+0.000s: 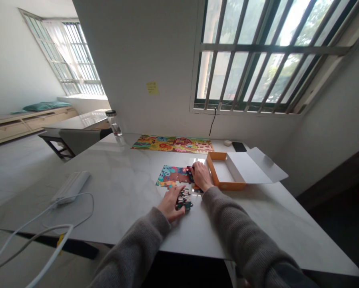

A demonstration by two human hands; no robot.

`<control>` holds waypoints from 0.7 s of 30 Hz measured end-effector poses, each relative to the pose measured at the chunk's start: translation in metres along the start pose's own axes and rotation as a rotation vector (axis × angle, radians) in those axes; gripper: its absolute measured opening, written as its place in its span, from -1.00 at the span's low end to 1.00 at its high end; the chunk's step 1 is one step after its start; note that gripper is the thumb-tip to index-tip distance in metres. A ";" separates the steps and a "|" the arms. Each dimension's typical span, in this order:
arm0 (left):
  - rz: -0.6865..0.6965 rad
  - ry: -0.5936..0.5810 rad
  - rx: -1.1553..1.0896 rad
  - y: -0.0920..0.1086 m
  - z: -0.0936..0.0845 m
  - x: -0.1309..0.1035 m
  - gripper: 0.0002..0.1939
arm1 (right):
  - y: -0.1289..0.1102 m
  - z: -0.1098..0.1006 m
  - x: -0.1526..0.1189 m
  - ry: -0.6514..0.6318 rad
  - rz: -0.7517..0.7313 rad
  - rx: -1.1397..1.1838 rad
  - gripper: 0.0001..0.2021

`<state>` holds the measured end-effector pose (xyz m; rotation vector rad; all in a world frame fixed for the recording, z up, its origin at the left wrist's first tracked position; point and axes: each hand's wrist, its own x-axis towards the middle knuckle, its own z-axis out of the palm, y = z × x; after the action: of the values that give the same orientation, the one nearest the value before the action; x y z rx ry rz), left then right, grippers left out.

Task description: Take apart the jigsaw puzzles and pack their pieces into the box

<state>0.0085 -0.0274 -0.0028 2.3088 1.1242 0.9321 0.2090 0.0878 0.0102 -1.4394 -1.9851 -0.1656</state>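
Note:
On the white marbled table lies a partly joined jigsaw puzzle (175, 174) in blue, brown and orange. My left hand (170, 203) is closed round a stack of puzzle pieces (184, 199), just in front of the joined part. Over at the puzzle's right edge, my right hand (201, 176) has its fingertips on a dark puzzle piece (190, 173). Part of that piece is hidden by the fingers. Some more colour shows under the right hand, too covered to make out.
An orange-sided open box (227, 186) with a white lid sits right of my right hand. Behind lies a long farm-picture strip (173, 144). A phone (238, 147) and glass bottle (116, 125) stand farther back. A white power strip (71, 186) with cables is at left.

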 end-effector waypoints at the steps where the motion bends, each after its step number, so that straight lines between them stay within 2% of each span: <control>1: -0.001 -0.002 -0.002 0.000 0.000 0.000 -0.17 | 0.001 0.000 0.000 0.014 0.007 0.011 -0.82; 8: -0.022 0.002 -0.028 0.003 -0.001 0.000 -0.16 | 0.008 -0.008 0.002 0.196 0.195 0.122 -0.70; 12: -0.011 0.010 -0.028 0.003 -0.001 0.000 -0.16 | 0.000 -0.019 0.001 0.216 0.274 0.175 -0.67; 15: -0.006 0.030 -0.041 0.003 -0.001 0.000 -0.15 | -0.013 -0.031 -0.005 0.171 0.270 0.187 -0.70; 21: 0.040 0.019 -0.057 0.004 -0.004 0.000 -0.18 | -0.028 -0.051 -0.031 -0.023 0.269 0.154 -0.76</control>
<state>0.0079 -0.0296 0.0023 2.2896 1.0484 0.9896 0.2118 0.0287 0.0391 -1.5937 -1.7583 0.1193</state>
